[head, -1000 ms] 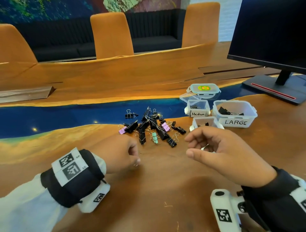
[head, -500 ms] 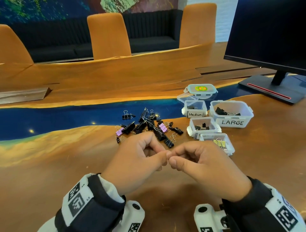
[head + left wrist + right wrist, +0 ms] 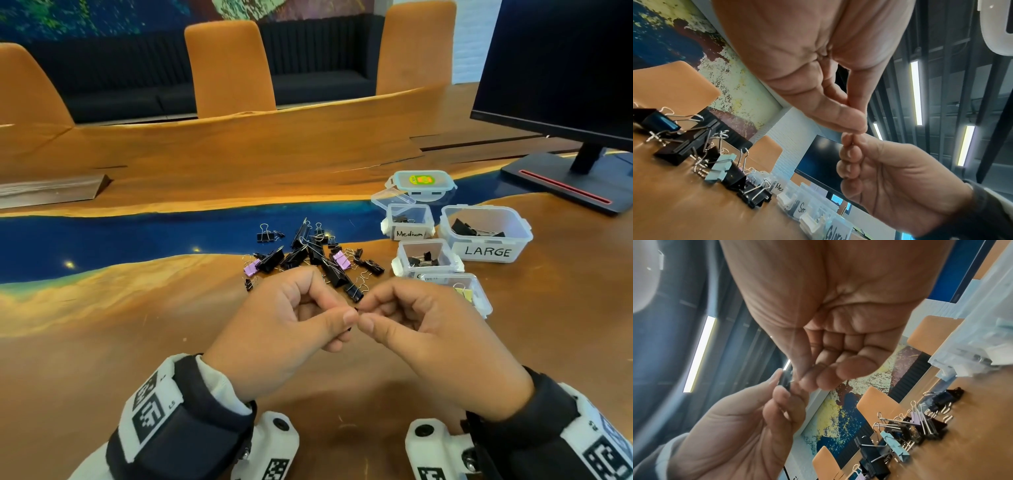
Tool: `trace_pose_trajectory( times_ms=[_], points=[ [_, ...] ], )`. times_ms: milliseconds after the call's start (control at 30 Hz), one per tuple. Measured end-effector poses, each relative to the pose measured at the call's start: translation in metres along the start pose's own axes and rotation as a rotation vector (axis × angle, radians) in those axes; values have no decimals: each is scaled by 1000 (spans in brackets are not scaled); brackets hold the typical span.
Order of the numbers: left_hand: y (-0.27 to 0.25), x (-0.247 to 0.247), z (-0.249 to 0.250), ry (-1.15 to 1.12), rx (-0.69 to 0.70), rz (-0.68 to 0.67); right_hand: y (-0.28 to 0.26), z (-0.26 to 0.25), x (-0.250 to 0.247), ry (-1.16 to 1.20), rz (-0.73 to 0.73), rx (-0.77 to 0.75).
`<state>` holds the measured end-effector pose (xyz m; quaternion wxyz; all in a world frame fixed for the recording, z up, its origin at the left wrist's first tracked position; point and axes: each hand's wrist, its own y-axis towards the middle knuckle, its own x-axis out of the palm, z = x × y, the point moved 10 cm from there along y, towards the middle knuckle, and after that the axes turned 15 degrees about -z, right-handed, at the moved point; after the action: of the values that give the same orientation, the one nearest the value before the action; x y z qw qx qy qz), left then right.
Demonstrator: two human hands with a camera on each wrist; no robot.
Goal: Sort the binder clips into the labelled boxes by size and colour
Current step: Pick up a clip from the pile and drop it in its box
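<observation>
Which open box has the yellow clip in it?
The box nearest the right hand, the front one of the four. A yellow clip lies inside; the Medium, LARGE and middle boxes show only black clips.

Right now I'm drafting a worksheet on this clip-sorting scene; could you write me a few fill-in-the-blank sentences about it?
1. The largest box bears the label ____.
2. The left hand and right hand pinch one small ____ clip between their fingertips.
3. The nearest box holds a clip coloured ____.
4. Two loose clips in the pile share the colour ____.

Missing words: LARGE; black; yellow; purple
</observation>
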<state>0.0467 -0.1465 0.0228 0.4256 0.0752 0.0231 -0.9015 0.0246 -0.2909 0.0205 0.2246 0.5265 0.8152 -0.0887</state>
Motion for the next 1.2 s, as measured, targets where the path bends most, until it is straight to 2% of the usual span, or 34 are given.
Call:
trace_pose_trajectory(
  times_ms=[67, 133, 233, 433, 600, 767, 833, 900, 1033, 1100, 1200],
  points=[
    [-1, 0, 9, 230, 40, 37, -1, 1, -3, 53, 41, 10],
    [-2, 6, 23, 458, 95, 59, 0, 3, 1, 124, 9, 31],
    [-1, 13, 28, 540, 136, 51, 1, 7, 9, 153, -40, 63],
    [-1, 7, 16, 457, 40, 9, 1, 8, 8, 3, -57, 68],
    [2, 0, -2, 80, -71, 13, 0, 4, 12, -75, -80, 62],
    [5, -3, -17, -99, -160, -33, 6, -9, 12, -190, -176, 75],
    [6, -5, -22, -175, -169, -12, 11, -14, 4, -258, -235, 107],
    [6, -13, -25, -214, -159, 48, 20, -18, -20, -388, -223, 141],
    [4, -30, -28, -236, -147, 149, 55, 1, -92, -776, -149, 321],
    [2, -34, -28, -244, -145, 165, 74, 27, -115, -967, -208, 470],
    [-1, -38, -30, -259, -145, 168, 88, 64, -122, -1186, -380, 672]
  ],
)
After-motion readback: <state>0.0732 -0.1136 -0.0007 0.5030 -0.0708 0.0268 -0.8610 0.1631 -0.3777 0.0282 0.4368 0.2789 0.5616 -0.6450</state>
